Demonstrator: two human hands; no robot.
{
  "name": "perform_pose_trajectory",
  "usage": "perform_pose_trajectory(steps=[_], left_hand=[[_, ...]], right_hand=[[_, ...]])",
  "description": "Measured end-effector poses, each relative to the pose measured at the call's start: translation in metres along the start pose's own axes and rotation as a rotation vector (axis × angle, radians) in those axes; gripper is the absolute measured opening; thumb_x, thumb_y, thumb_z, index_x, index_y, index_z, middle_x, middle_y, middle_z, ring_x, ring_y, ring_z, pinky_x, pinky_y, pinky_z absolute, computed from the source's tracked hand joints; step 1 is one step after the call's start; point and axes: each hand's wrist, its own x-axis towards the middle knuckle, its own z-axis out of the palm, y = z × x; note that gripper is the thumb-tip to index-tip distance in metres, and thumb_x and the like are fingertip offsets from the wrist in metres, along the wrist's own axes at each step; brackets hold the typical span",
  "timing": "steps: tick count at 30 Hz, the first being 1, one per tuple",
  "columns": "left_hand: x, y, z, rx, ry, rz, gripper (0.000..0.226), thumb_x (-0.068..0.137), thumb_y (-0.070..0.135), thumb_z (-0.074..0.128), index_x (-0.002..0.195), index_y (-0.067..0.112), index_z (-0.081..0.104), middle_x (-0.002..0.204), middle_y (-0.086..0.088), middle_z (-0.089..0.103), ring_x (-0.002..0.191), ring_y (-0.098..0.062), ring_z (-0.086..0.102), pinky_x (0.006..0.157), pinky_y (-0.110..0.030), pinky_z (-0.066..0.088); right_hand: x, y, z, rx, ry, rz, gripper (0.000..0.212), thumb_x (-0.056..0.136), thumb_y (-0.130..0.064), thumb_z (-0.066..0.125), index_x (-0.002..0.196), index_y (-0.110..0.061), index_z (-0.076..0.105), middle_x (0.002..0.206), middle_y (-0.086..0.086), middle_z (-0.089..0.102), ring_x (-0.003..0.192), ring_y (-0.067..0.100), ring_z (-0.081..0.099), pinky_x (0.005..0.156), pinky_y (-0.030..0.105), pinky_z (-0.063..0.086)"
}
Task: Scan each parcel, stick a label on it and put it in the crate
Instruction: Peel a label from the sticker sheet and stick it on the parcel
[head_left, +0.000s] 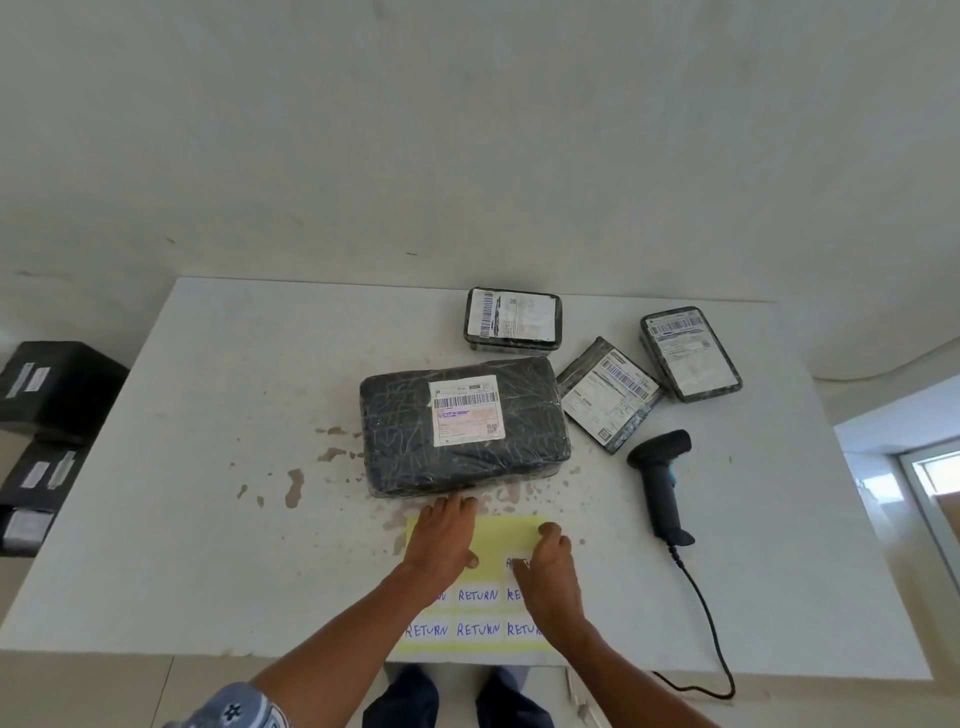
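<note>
A large black wrapped parcel (462, 426) with a white shipping label lies mid-table. Just in front of it is a yellow sheet of white "RETURN" labels (480, 613). My left hand (441, 540) rests flat on the sheet's upper left, fingertips near the parcel's front edge. My right hand (545, 571) has curled fingers picking at a label on the sheet's right side. A black corded barcode scanner (662, 483) lies on the table to the right. Three smaller black parcels (513, 321) (608, 395) (690, 353) sit behind and to the right.
The white table (208, 467) has brownish stains left of the large parcel. Black parcels are stacked (47, 410) off the table's left edge. The scanner cable trails over the front right edge. A wall stands behind the table.
</note>
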Motion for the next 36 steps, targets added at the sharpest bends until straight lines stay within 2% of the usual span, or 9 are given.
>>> perform_pose_trajectory(steps=[9,14,17,19,22,26,29,32,36], left_hand=[[0.001,-0.006,0.004,0.026,0.027,0.065,0.067,0.079,0.039,0.077,0.131,0.012,0.043,0.13,-0.006,0.045,0.12,-0.025,0.043,0.099,-0.036,0.042],[0.0,-0.005,-0.002,0.062,-0.02,0.056,0.068,0.079,0.037,0.077,0.13,0.01,0.041,0.13,-0.009,0.047,0.12,-0.028,0.046,0.099,-0.039,0.042],[-0.001,-0.006,-0.005,0.041,-0.049,0.078,0.063,0.082,0.036,0.075,0.13,0.014,0.042,0.126,-0.008,0.057,0.119,-0.029,0.049,0.099,-0.042,0.038],[-0.005,-0.011,-0.006,-0.081,-0.086,0.115,0.046,0.086,0.032,0.07,0.123,0.019,0.048,0.119,-0.004,0.065,0.115,-0.028,0.055,0.094,-0.04,0.038],[-0.015,-0.025,-0.014,-0.512,-0.301,0.116,0.021,0.089,0.026,0.061,0.109,0.023,0.059,0.11,0.0,0.068,0.102,-0.024,0.066,0.079,-0.034,0.049],[-0.027,-0.042,-0.049,-0.894,-0.474,0.037,0.028,0.085,0.026,0.061,0.111,0.037,0.06,0.111,0.004,0.07,0.099,-0.019,0.071,0.08,-0.031,0.058],[-0.031,-0.051,-0.077,-1.063,-0.506,0.024,0.043,0.085,0.024,0.062,0.126,0.038,0.057,0.116,0.001,0.072,0.102,-0.022,0.072,0.089,-0.039,0.059],[-0.032,-0.058,-0.105,-1.157,-0.461,0.029,0.046,0.086,0.022,0.062,0.128,0.037,0.056,0.115,-0.001,0.072,0.103,-0.024,0.071,0.093,-0.044,0.057],[-0.032,-0.063,-0.143,-1.265,-0.371,0.08,0.038,0.087,0.026,0.068,0.124,0.032,0.062,0.112,-0.003,0.075,0.101,-0.026,0.072,0.084,-0.039,0.059]], right_hand=[[0.008,0.003,-0.005,-0.26,0.011,-0.086,0.069,0.092,-0.03,0.066,0.146,-0.023,0.024,0.129,0.007,0.038,0.113,0.021,0.046,0.086,0.032,0.054],[0.017,0.003,-0.008,-0.294,-0.006,-0.104,0.064,0.086,-0.032,0.074,0.134,-0.028,0.032,0.125,0.007,0.037,0.11,0.021,0.047,0.082,0.032,0.056],[0.018,0.003,-0.009,-0.333,-0.007,-0.125,0.064,0.084,-0.036,0.075,0.132,-0.029,0.033,0.122,0.006,0.036,0.108,0.021,0.046,0.08,0.031,0.054],[0.016,0.003,-0.01,-0.336,-0.01,-0.141,0.062,0.086,-0.038,0.073,0.133,-0.026,0.034,0.123,0.005,0.037,0.109,0.021,0.046,0.08,0.03,0.052],[0.008,0.003,-0.014,-0.348,0.027,-0.212,0.048,0.091,-0.038,0.065,0.129,-0.022,0.04,0.124,0.001,0.044,0.108,0.018,0.049,0.084,0.027,0.049],[-0.002,-0.01,-0.026,-0.317,0.089,-0.417,0.02,0.097,-0.037,0.054,0.113,-0.026,0.051,0.113,-0.008,0.054,0.096,0.009,0.051,0.078,0.018,0.044],[-0.006,-0.03,-0.036,-0.29,0.114,-0.54,0.017,0.098,-0.039,0.051,0.111,-0.029,0.055,0.11,-0.012,0.056,0.096,0.007,0.053,0.08,0.019,0.047],[-0.007,-0.056,-0.049,-0.187,0.177,-0.587,0.02,0.097,-0.044,0.053,0.111,-0.032,0.057,0.111,-0.017,0.056,0.097,0.003,0.054,0.081,0.019,0.049],[-0.006,-0.096,-0.069,-0.08,0.248,-0.63,0.023,0.096,-0.051,0.053,0.109,-0.032,0.056,0.108,-0.022,0.054,0.098,0.0,0.054,0.08,0.021,0.051]])
